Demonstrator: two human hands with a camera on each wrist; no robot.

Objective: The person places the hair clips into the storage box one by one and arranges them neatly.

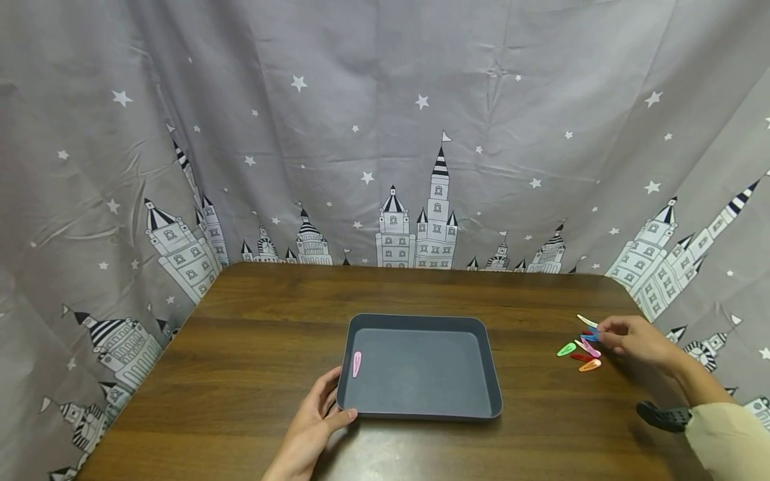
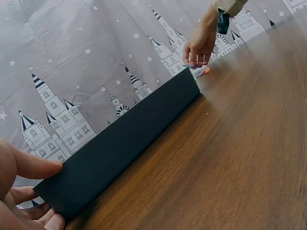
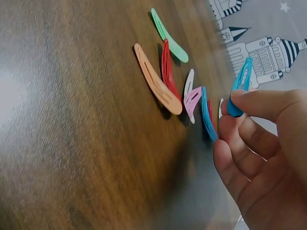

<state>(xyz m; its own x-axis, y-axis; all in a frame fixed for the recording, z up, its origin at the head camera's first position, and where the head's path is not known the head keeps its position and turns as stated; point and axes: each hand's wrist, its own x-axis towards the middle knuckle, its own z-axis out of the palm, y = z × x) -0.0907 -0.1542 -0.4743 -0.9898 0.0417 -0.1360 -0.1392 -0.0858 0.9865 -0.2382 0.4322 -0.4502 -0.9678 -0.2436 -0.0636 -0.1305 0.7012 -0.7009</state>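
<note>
My right hand (image 1: 639, 342) pinches a blue snap hair clip (image 3: 241, 87) between thumb and forefinger, lifted above the other clips. Beneath and beside it lie several more clips: a green one (image 1: 567, 349), an orange one (image 1: 590, 365), a red one (image 3: 168, 72), a pink one (image 3: 193, 98) and another blue one (image 3: 207, 115). At the near left corner of a dark grey tray (image 1: 421, 415), my left hand (image 1: 314, 421) holds on, thumb on the front wall and fingers round the side. Inside the tray, by its left wall, lies a pink hair clip (image 1: 357, 365).
Both the tray and the clips are on a brown wooden table (image 1: 252, 334), the clips to the tray's right. A grey curtain (image 1: 337, 120) with castles and stars hangs behind the table and along its sides. A dark band (image 1: 664, 417) circles the right wrist.
</note>
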